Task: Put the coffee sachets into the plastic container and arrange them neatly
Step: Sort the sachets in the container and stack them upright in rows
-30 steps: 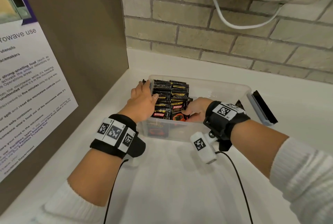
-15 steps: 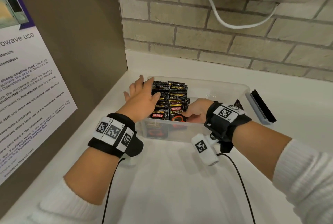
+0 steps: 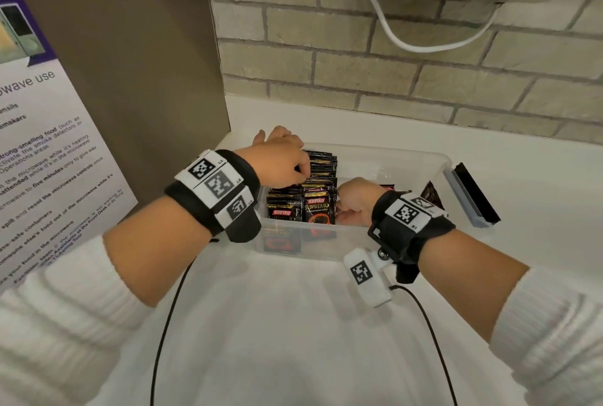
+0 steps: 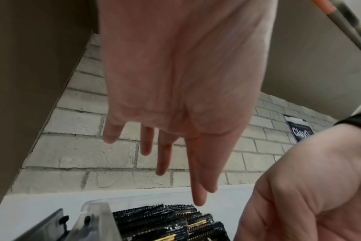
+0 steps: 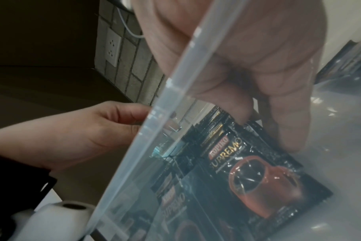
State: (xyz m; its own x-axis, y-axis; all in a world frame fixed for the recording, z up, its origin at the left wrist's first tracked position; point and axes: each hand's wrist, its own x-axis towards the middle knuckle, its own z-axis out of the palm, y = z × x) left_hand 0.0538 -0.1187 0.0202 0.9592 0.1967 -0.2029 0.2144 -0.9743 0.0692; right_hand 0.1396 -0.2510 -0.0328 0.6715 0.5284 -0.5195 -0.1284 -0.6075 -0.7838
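Inside plastic container [image 3: 437, 162], both hands, coffee sachets [image 3: 318, 206]

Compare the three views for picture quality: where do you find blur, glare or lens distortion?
Head view: sharp and evenly lit, the Kopiko print on the coffee sachets readable, brick lines bowed by the wide lens. Left wrist view: the left hand looms large and soft, stretched. Right wrist view: dim, the sachets hazed behind the plastic container wall, with glints of glare.

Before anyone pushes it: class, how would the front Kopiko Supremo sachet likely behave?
The front Kopiko Supremo sachet is a thin foil packet, so probably light and floppy. Its glossy face may slip under fingers. Standing on edge against the row in the plastic container, it would likely tip if unsupported.
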